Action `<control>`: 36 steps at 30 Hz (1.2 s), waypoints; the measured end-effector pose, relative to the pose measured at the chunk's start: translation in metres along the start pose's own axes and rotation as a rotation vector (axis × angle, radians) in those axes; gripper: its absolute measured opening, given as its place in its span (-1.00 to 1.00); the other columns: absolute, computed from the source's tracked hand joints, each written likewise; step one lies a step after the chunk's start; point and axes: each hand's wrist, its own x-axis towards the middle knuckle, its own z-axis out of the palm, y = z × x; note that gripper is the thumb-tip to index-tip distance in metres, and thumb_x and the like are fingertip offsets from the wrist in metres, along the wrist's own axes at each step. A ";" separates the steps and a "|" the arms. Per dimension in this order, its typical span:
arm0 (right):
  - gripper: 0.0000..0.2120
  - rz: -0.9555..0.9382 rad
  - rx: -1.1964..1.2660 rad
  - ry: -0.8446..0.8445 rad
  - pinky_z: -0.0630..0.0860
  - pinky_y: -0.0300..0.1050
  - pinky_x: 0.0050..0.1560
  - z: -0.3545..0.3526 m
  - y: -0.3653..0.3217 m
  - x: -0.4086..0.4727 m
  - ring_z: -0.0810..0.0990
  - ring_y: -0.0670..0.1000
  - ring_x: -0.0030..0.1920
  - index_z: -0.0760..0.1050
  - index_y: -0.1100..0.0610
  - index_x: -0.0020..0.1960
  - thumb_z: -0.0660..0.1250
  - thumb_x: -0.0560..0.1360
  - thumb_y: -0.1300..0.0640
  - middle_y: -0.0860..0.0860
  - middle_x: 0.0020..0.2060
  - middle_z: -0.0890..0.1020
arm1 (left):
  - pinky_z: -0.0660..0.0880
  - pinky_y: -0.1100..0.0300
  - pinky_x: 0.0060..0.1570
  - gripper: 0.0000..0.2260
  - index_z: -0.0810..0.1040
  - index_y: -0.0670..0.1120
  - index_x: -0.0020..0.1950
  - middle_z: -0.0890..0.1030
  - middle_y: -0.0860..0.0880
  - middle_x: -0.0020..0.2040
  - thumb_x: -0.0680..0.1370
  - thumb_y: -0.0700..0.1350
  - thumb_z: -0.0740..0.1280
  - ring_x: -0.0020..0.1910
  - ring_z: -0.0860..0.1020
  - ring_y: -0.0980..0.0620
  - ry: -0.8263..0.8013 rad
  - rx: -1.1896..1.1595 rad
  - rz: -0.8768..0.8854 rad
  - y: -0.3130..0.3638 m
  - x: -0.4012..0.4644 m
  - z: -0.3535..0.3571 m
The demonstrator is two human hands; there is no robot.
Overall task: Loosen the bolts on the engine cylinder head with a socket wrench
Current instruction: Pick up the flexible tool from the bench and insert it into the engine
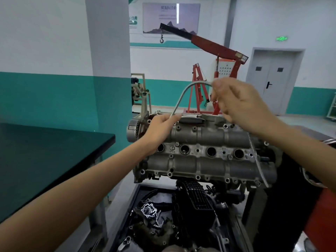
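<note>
Grey cast-metal engine cylinder head (pixel 200 150) at centre, lying lengthwise on a stand, four round dark plug holes in a row along its middle, small bolts (pixel 171 156) dotted along its flanges. Toothed grey sprocket (pixel 133 130) at the left end of the cylinder head.

Left hand (pixel 160 128) over the upper left corner of the cylinder head, fingers curled, grip pinching the lower end of a thin flexible silver metal shaft (pixel 183 95). Shaft arching up and rightward from that hand to the right hand (pixel 241 104), raised above the upper right part of the cylinder head, blurred, fingertips closed on the shaft's upper end. Further length of the same coiled silver shaft (pixel 254 155) hanging down across the right end of the cylinder head, ending near its lower right corner. No way to tell whether either end touches a bolt.

Left of the cylinder head: dark green glossy worktop (pixel 54 151). Below the cylinder head: black tray (pixel 138 193) holding dark engine parts, a chain and a pale metal gasket-like piece (pixel 149 210). Behind the cylinder head: red engine hoist (pixel 214 46) with black boom and hanging hook (pixel 161 39), white-and-teal wall, grey double door (pixel 272 77) to the far right beneath a green exit sign (pixel 281 38).
</note>
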 end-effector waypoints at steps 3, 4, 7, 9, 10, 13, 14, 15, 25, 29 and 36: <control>-0.74 -0.041 -0.172 -0.035 0.34 -0.23 -0.37 0.023 0.010 0.012 0.41 0.03 -0.43 0.36 -0.04 -0.24 0.06 0.60 0.00 0.09 -0.37 0.52 | 0.12 0.13 -0.34 -0.61 0.22 0.02 -0.42 0.20 0.06 -0.47 0.56 -0.04 0.27 -0.45 0.16 0.11 0.028 -0.058 -0.050 -0.023 0.003 -0.008; -0.74 -0.048 -0.214 -0.056 0.32 -0.29 -0.35 0.028 0.012 0.016 0.42 0.04 -0.39 0.37 0.01 -0.23 0.07 0.61 0.04 0.06 -0.37 0.51 | 0.13 0.12 -0.32 -0.60 0.25 0.03 -0.45 0.22 0.07 -0.48 0.57 -0.06 0.27 -0.45 0.18 0.11 0.012 -0.089 -0.072 -0.030 0.004 -0.011; -0.73 -0.087 -0.267 -0.121 0.29 -0.38 -0.37 0.036 0.014 0.025 0.45 -0.03 -0.34 0.41 0.16 -0.19 0.09 0.61 0.08 0.04 -0.37 0.49 | 0.17 0.13 -0.26 -0.51 0.31 0.04 -0.58 0.26 0.14 -0.54 0.58 -0.11 0.24 -0.49 0.23 0.17 -0.069 -0.180 -0.117 -0.043 0.007 -0.016; -0.74 -0.126 -0.283 -0.135 0.29 -0.43 -0.37 0.035 0.014 0.029 0.43 -0.16 -0.38 0.44 0.20 -0.17 0.11 0.60 0.10 0.03 -0.36 0.52 | 0.17 0.14 -0.26 -0.50 0.32 0.04 -0.58 0.26 0.14 -0.55 0.58 -0.15 0.22 -0.50 0.24 0.18 -0.099 -0.247 -0.133 -0.046 0.009 -0.018; -0.75 -0.143 -0.285 -0.136 0.29 -0.44 -0.38 0.034 0.014 0.030 0.42 -0.21 -0.39 0.44 0.20 -0.17 0.12 0.60 0.11 0.03 -0.36 0.53 | 0.16 0.15 -0.28 -0.52 0.31 0.04 -0.56 0.26 0.14 -0.55 0.58 -0.18 0.22 -0.50 0.24 0.18 -0.099 -0.282 -0.137 -0.045 0.009 -0.017; -0.76 -0.156 -0.288 -0.146 0.32 -0.42 -0.38 0.031 0.012 0.034 0.57 -0.11 -0.18 0.38 0.01 -0.24 0.12 0.60 0.09 0.02 -0.24 0.59 | 0.13 0.18 -0.32 -0.61 0.22 -0.04 -0.44 0.23 0.12 -0.53 0.58 -0.23 0.19 -0.51 0.20 0.17 -0.095 -0.329 -0.129 -0.042 0.008 -0.015; -0.74 -0.166 -0.293 -0.140 0.35 -0.39 -0.38 0.028 0.011 0.035 0.59 0.01 -0.15 0.34 -0.07 -0.26 0.11 0.60 0.06 0.00 -0.22 0.59 | 0.13 0.20 -0.34 -0.61 0.20 -0.04 -0.43 0.22 0.12 -0.53 0.58 -0.23 0.19 -0.51 0.19 0.16 -0.098 -0.336 -0.115 -0.040 0.008 -0.013; -0.73 -0.186 -0.298 -0.121 0.36 -0.36 -0.40 0.025 0.009 0.035 0.59 0.08 -0.18 0.32 -0.10 -0.28 0.11 0.59 0.03 0.00 -0.22 0.60 | 0.14 0.22 -0.36 -0.62 0.20 -0.04 -0.42 0.21 0.11 -0.52 0.58 -0.23 0.18 -0.51 0.17 0.16 -0.104 -0.343 -0.096 -0.038 0.009 -0.011; -0.75 -0.165 -0.217 -0.234 0.29 -0.28 -0.40 0.058 0.017 0.022 0.35 -0.14 -0.47 0.41 0.20 -0.21 0.14 0.60 0.13 -0.05 -0.47 0.41 | 0.17 0.12 -0.31 -0.70 0.28 -0.04 -0.45 0.32 0.12 -0.56 0.44 -0.06 0.30 -0.47 0.25 0.11 0.069 -0.162 -0.148 -0.069 0.010 -0.002; -0.69 -0.228 -0.323 -0.294 0.31 -0.33 -0.37 0.046 0.008 0.029 0.38 -0.16 -0.46 0.32 0.02 -0.30 0.11 0.60 0.00 -0.12 -0.48 0.39 | 0.28 0.21 -0.26 -0.71 0.36 -0.05 -0.36 0.40 0.07 -0.43 0.58 -0.12 0.23 -0.40 0.35 0.16 -0.021 -0.071 -0.043 -0.059 0.007 -0.010; -0.67 -0.447 -0.675 -0.341 0.16 -0.24 -0.47 0.052 -0.009 0.028 0.21 -0.19 -0.57 0.34 0.04 -0.32 0.13 0.58 -0.05 -0.17 -0.58 0.22 | 0.41 0.35 -0.26 -0.62 0.35 -0.08 -0.39 0.44 0.05 -0.43 0.64 -0.11 0.09 -0.35 0.43 0.12 -0.112 0.015 0.078 -0.050 -0.006 -0.019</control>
